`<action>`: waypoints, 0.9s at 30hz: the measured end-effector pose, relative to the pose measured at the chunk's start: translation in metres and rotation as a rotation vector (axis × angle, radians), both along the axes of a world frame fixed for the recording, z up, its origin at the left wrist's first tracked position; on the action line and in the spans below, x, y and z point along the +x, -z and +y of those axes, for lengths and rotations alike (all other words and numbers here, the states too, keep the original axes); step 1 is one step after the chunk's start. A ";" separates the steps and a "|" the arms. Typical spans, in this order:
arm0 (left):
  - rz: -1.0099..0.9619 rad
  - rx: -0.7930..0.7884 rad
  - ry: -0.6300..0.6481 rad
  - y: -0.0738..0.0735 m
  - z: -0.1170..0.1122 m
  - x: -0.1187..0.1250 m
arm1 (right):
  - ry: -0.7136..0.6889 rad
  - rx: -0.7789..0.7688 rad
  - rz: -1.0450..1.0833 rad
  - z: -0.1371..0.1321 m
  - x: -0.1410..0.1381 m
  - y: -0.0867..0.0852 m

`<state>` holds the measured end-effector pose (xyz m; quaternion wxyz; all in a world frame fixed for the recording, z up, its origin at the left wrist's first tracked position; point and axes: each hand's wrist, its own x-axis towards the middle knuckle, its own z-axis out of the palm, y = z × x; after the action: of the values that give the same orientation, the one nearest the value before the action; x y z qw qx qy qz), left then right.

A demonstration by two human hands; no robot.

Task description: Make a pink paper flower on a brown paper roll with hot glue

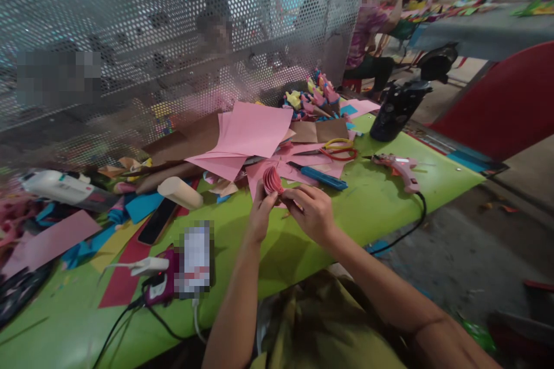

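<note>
My left hand (261, 212) and my right hand (312, 211) meet over the green table (372, 207), both pinched on a small pink folded paper fan (272, 180). The fan stands up between my fingertips, its pleats curved. Just behind it lies a heap of pink paper sheets (253, 132). A blue-handled craft knife (322, 177) lies to the right of my hands, and scissors with yellow and red handles (340, 149) lie a little farther back.
A pink glue gun (400, 167) with a black cord lies at the right. A black bottle (396, 109) stands behind it. A white glue gun (60, 187), a cream roll (179, 191) and coloured paper scraps lie left. A perforated metal screen (173, 40) rises behind; a person sits beyond.
</note>
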<state>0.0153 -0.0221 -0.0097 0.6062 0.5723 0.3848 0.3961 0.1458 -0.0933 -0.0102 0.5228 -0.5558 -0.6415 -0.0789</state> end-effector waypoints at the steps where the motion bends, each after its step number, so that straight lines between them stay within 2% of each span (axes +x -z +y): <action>1: -0.011 0.007 0.003 -0.001 0.000 0.000 | 0.005 0.001 -0.004 0.000 0.000 0.001; 20: 0.020 0.057 0.039 -0.002 0.001 -0.002 | -0.024 0.041 -0.020 0.001 -0.003 0.000; 27: 0.084 0.138 0.011 -0.002 0.001 -0.004 | -0.036 0.048 -0.001 0.000 -0.004 0.000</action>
<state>0.0117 -0.0209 -0.0077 0.5507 0.6311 0.3785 0.3940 0.1419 -0.0929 -0.0099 0.5369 -0.5316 -0.6495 -0.0854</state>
